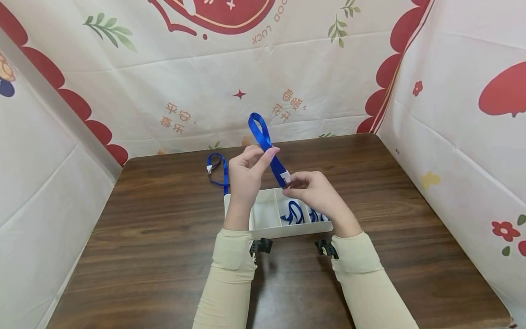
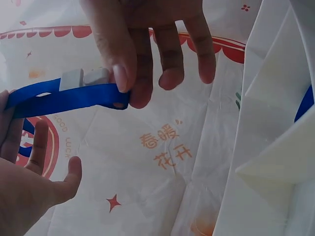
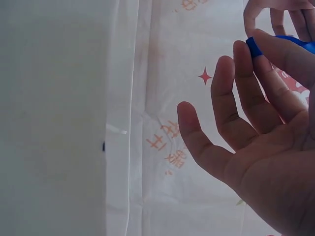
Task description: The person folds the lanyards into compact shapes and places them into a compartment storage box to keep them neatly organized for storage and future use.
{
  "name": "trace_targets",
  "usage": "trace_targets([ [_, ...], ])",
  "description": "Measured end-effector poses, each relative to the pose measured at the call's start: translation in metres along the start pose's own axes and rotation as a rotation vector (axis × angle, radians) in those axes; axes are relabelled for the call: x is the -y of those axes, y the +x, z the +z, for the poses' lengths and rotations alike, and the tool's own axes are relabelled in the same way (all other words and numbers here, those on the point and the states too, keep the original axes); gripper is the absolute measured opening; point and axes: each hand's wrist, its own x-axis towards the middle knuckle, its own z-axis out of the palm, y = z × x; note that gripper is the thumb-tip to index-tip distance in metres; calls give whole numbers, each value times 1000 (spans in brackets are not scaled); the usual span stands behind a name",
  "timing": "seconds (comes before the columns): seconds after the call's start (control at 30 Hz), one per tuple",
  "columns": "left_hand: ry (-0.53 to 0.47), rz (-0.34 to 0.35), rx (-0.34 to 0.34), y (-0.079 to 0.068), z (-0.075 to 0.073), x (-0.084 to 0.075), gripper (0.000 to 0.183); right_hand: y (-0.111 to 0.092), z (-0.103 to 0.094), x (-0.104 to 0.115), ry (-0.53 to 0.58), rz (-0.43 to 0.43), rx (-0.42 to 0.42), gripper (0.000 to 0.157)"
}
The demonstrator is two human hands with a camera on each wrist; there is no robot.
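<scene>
My left hand [image 1: 248, 173] pinches a blue lanyard [image 1: 260, 130] near its middle, between thumb and fingers, with a loop of it standing up above the hand. Lower down, my right hand [image 1: 314, 189] pinches the lanyard's end beside a white plastic buckle [image 1: 285, 176]. In the left wrist view the flat strap [image 2: 74, 102] runs between both hands, and the white buckle pieces lie close to the right thumb. The right wrist view shows the strap's folded blue end [image 3: 254, 46] at the right fingertips, other fingers spread. Both hands are raised over a white divided tray [image 1: 263, 228].
Dark blue curled straps [image 1: 293, 213] lie in compartments at the tray's right. Another blue lanyard [image 1: 225, 173] with a white buckle lies on the brown wooden table [image 1: 164, 228], behind the tray's left corner. Printed white cloth [image 1: 197, 82] hangs behind and at both sides.
</scene>
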Motion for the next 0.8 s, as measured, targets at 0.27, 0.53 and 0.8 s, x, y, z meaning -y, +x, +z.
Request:
trace_targets([
  [0.27,-67,-29,24,-3,5,-6,27,2,0,0,78,12,-120,22],
  [0.53,-99,-21,29,-4,7,-11,27,4,-5,1,607,108,-331,17],
  [0.8,-116,-48,-13,-2,11,-7,26,2,-3,8,805,-21,-369,24],
])
